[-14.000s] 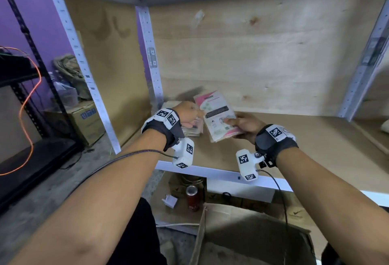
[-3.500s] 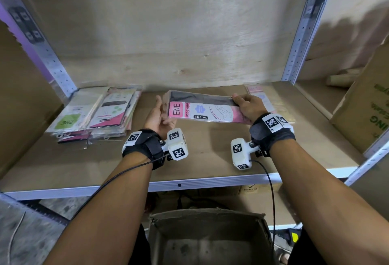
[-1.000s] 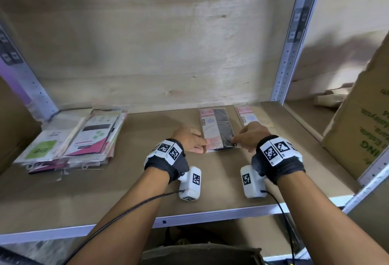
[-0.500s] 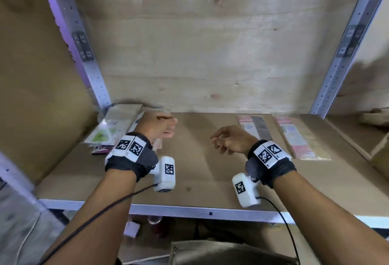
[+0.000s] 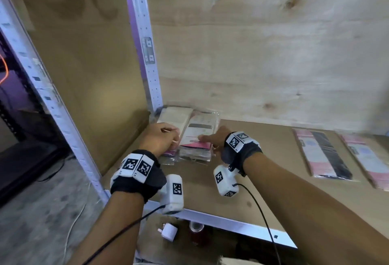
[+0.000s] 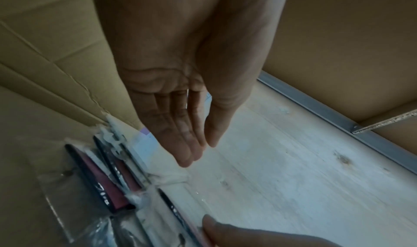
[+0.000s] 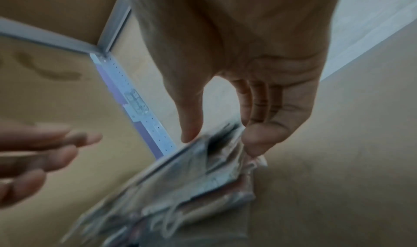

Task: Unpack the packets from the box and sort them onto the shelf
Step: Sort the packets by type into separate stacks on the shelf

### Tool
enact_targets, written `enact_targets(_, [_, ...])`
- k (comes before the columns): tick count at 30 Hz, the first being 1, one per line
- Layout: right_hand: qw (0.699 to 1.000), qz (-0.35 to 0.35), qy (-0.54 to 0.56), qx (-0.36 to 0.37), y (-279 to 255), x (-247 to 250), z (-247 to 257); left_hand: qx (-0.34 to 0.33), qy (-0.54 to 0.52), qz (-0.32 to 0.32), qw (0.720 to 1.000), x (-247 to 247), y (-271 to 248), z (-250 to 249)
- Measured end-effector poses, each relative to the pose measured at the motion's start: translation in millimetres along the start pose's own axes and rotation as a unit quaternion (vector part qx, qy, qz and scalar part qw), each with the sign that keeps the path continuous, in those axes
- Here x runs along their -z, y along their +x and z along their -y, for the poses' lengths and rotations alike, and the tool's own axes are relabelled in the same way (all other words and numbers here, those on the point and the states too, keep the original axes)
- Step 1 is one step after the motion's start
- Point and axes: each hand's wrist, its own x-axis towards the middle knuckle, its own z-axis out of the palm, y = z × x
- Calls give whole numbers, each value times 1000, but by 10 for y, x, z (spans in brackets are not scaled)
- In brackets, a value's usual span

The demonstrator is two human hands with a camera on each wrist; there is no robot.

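Note:
A stack of clear-wrapped packets (image 5: 197, 130) lies in the shelf's back left corner, with a second pile (image 5: 174, 115) tight against it on the left. My right hand (image 5: 207, 140) pinches the stack's near edge; in the right wrist view the thumb (image 7: 192, 131) lies on top of the stack (image 7: 192, 179) and the fingers (image 7: 255, 140) curl at its side. My left hand (image 5: 166, 138) hovers over the left pile and holds nothing. Its fingers (image 6: 187, 144) are straight above the packets (image 6: 108, 188). Two long pink-and-black packets (image 5: 324, 155) (image 5: 366, 159) lie flat to the right.
The brown shelf board (image 5: 252, 170) is bare between the stack and the long packets. A perforated metal upright (image 5: 145, 54) stands at the back left corner, and a metal rail (image 5: 231, 225) edges the front. On the floor below lie a white plug (image 5: 168, 232) and a red can (image 5: 196, 235).
Both hands have moved left to the stack in the back left corner. The right hand, empty before, now pinches the stack. The view has turned left.

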Motion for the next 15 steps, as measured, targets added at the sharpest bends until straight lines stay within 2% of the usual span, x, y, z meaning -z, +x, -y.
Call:
enact_targets(2, [1000,-8,-17,1,54,-76,-24,-8,-6,0,1000,35,-14,24])
enact_targets(9, [1000,-2,-24,4,-112,133,-178,-13,-14,2,1000,-38,-46,-22])
enact_targets(12, [999,1,53,13,-286,291,-308,-14,-21,6,1000,-159,-69,-28])
enact_targets(15, [985,-23,172,26,-516,451,-440,-12,-31,10,999,-287,-105,-47])
